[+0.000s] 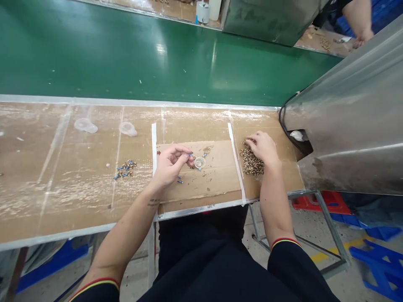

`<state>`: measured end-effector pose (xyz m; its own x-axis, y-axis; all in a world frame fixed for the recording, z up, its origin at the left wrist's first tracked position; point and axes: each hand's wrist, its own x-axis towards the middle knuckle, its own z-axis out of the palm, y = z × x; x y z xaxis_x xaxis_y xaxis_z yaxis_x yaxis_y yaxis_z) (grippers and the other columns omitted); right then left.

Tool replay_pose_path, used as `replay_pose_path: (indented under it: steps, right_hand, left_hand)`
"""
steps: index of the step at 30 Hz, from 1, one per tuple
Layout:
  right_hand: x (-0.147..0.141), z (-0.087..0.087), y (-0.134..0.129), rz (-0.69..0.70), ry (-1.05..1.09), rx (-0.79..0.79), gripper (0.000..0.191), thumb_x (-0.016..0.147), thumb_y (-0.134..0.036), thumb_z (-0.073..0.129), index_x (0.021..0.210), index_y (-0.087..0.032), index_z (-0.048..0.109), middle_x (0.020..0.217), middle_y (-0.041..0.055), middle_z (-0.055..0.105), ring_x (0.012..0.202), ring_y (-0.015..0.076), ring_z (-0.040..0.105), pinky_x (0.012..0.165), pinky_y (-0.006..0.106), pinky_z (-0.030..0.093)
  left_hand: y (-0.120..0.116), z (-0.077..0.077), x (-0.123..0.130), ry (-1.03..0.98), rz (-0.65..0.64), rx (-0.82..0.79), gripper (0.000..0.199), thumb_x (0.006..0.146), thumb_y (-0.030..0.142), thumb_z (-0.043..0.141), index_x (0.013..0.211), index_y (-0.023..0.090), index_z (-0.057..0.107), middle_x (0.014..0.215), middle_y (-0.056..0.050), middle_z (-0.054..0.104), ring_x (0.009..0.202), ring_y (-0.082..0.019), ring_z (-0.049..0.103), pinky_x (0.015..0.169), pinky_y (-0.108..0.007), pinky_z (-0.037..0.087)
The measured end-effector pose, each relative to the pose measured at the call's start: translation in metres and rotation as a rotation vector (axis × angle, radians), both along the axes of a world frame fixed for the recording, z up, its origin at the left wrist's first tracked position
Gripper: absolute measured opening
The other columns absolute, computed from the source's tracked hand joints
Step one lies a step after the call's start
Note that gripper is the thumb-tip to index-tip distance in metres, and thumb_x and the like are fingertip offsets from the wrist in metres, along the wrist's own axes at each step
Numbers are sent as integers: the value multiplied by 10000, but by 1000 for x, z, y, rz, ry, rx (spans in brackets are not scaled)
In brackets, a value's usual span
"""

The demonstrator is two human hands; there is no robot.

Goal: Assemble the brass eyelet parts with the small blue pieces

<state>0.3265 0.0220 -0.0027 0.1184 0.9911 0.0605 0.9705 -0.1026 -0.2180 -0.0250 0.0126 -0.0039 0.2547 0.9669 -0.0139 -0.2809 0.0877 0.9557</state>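
My left hand (173,164) is closed in a pinch over the cardboard sheet, its fingertips on a small blue-tipped piece (190,155). Just right of those fingertips stands a small clear round cup (199,162), with a few blue and brass bits lying around it. My right hand (263,147) rests at the upper edge of a pile of small brass pieces (252,162), fingers curled down into it. What those fingertips grip, if anything, is hidden. More blue-and-brass pieces (125,169) lie heaped on the table left of my left hand.
Two clear plastic cups (127,128) lie toward the back left. Behind the table runs a green conveyor belt (132,58). A metal housing (352,113) with a black cable bounds the right side. Across the belt, another person's arm (359,21) reaches over a worktop.
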Motion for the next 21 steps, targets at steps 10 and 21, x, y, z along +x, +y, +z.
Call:
replay_pose_path:
  steps: [10, 21]
  right_hand:
    - [8, -13, 9, 35, 140, 59, 202, 876, -263, 597, 899, -199, 787, 959, 111, 750, 897, 272, 658, 898, 445, 527]
    - [6, -15, 22, 11, 12, -30, 172, 875, -254, 624, 874, -233, 795, 1007, 106, 775, 941, 292, 671, 846, 445, 525]
  left_hand:
    - [0, -1, -1, -68, 17, 30, 215, 698, 284, 854, 775, 165, 692, 673, -25, 721, 591, -159, 710, 602, -299, 629]
    - [1, 1, -3, -59, 38, -15, 267, 684, 329, 894, 770, 158, 708, 643, -29, 721, 588, -159, 717, 606, -281, 625]
